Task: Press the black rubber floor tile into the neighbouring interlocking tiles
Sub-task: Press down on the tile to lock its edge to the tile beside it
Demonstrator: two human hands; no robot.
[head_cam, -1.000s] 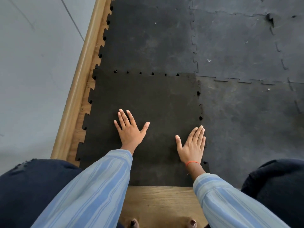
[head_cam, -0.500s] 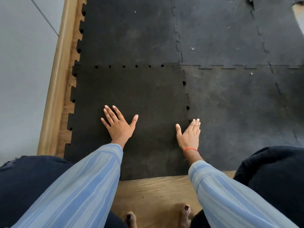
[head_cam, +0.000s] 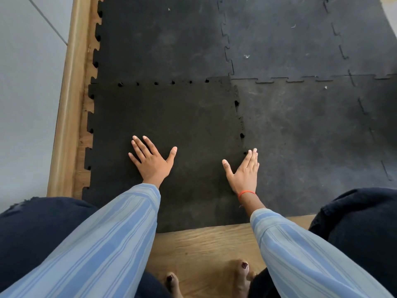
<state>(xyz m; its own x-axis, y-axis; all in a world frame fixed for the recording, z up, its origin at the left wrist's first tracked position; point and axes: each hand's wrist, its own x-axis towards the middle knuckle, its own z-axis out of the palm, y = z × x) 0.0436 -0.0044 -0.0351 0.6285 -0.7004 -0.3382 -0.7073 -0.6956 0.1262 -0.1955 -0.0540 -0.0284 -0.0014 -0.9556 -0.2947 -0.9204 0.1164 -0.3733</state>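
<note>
Tile: black rubber floor tile [head_cam: 167, 117] centre frame, teeth meeting neighbouring tiles [head_cam: 300, 130] at 12 and 3 o'clock.
Left hand [head_cam: 151, 162]: flat on tile, fingers spread.
Right hand [head_cam: 245, 173]: flat, fingers together, thumb out, on 3 o'clock seam.
Technique: probably press palm-down along seams, working toward remaining small gaps.
Edges: wooden trim [head_cam: 68, 104] at 9 o'clock; bare wood floor [head_cam: 204, 244] at 6.

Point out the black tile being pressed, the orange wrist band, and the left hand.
black tile [head_cam: 189, 117], head view, bare middle surface.
orange wrist band [head_cam: 246, 192], head view, top of band.
left hand [head_cam: 153, 163], head view, back of hand.
</note>
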